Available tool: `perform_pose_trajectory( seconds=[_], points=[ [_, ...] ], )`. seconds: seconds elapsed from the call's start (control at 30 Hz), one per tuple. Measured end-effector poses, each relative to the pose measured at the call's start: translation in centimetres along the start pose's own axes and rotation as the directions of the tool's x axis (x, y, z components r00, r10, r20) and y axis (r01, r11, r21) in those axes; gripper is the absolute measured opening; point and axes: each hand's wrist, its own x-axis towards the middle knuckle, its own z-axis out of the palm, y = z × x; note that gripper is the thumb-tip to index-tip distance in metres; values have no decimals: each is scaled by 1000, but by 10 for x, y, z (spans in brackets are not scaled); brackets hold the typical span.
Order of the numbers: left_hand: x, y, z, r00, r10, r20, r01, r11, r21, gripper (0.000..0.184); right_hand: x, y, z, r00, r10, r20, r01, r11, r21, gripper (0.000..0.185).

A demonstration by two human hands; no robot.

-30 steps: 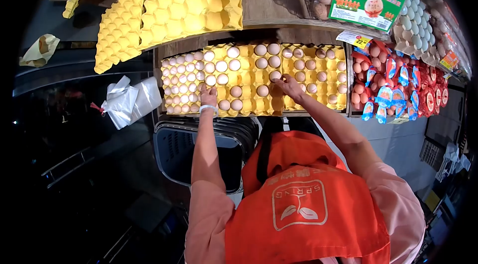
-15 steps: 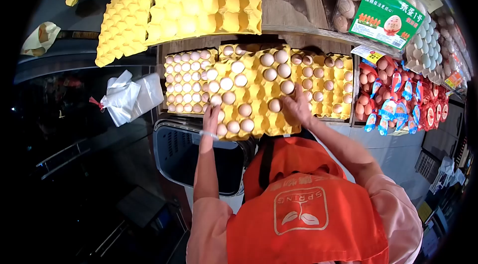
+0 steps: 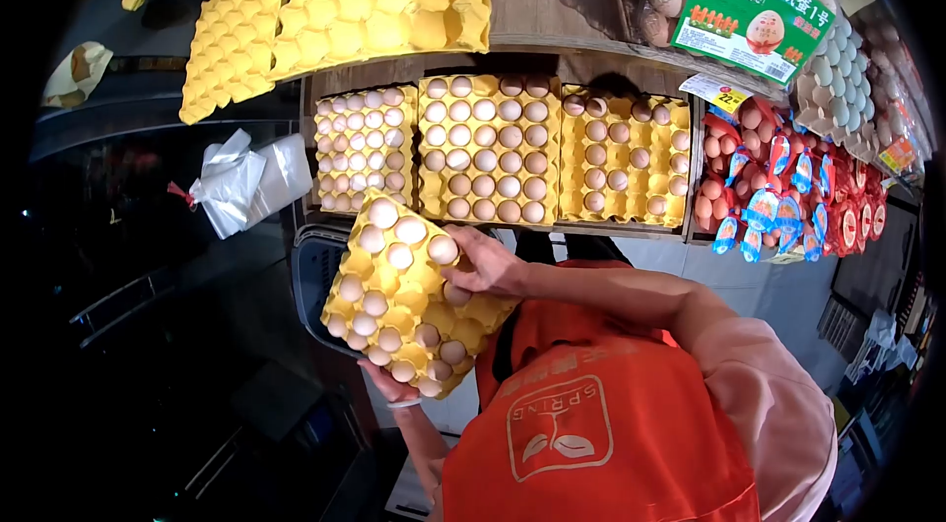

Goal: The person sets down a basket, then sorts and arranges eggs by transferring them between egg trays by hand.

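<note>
Plastic basket [image 3: 312, 278] at left, partly behind a yellow egg tray [image 3: 406, 292], held midair, gripped by the left hand [image 3: 392, 384] low and the right hand [image 3: 490, 266] up top. Probably bendy, its eggs [image 3: 382, 215] fragile; best supported beneath both edges.

A thin, pale band [image 3: 404, 403] circles the wrist just behind the left grip [image 3: 391, 382]. Farther back from the right grip [image 3: 483, 261] comes a loose pink fabric short sleeve [image 3: 774, 389], beside a bright red cloth apron [image 3: 650, 414] bearing a pale rounded-square logo [image 3: 560, 428] with "SPRING" and two leaves.
</note>
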Motion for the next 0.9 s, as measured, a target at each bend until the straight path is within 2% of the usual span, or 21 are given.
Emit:
perform_pose_trajectory(
  seconds=[0.07, 0.17, 0.27, 0.33, 0.4, 0.47, 0.5, 0.6, 0.7, 0.77, 0.87, 0.9],
  points=[
    [-11, -8, -17, 999, 31, -38, -32, 999, -17, 75, -2, -1, 9, 999, -2, 41, 3, 1000, -9, 66],
    [-17, -24, -11, 999, 23, -48, -27, 997, -74, 75, -5, 21, 23, 986, -163, -38, 161, 985, -64, 65],
    [-10, -43, 16, 999, 19, -39, -21, 998, -60, 71, 0, 47, 25, 991, -134, -19, 129, 977, -173, 61],
    [16, -70, -33, 996, 27, -84, -37, 992, -118, 69, 5, 69, 18, 995, -84, 45, 90, 984, -151, 57],
    [17, -80, -16, 995, -42, -86, 30, 991, -132, 66, 7, 72, 8, 995, 37, 90, -37, 999, -7, 54],
    [39, -100, -42, 991, -4, -130, -7, 997, -82, 62, 8, 67, -2, 987, 114, 113, -101, 988, -116, 55],
    [36, -97, -28, 986, -6, -166, 0, 999, -38, 61, 11, 74, -2, 971, 178, 159, -159, 979, -126, 57],
    [43, -105, -39, 975, -58, -217, 50, 998, -39, 59, 8, 85, 3, 968, 246, 60, -210, 912, -352, 57],
    [55, -117, -63, 953, -90, -290, 82, 996, -40, 59, 5, 91, 11, 956, 281, 80, -231, 895, -381, 60],
    [58, -118, -69, 962, -56, -266, 55, 998, -11, 60, 5, 85, 9, 939, 321, 123, -241, 870, -430, 64],
    [62, -115, -68, 966, -105, -237, 101, 994, -29, 59, 5, 82, 12, 969, 211, 131, -124, 868, -480, 61],
    [66, -116, -74, 961, -121, -248, 118, 993, -29, 59, 6, 83, 13, 980, 147, 133, -75, 896, -437, 57]
  ],
)
